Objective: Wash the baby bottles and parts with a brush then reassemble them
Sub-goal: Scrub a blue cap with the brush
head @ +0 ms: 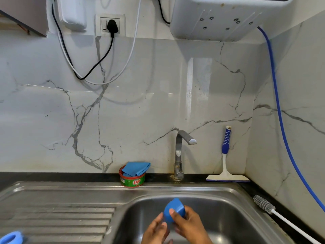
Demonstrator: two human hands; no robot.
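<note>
Lower centre: right hand pinches blue cap, left hand grip unclear | brush lies unheld, right edge | washing seemingly early.
</note>
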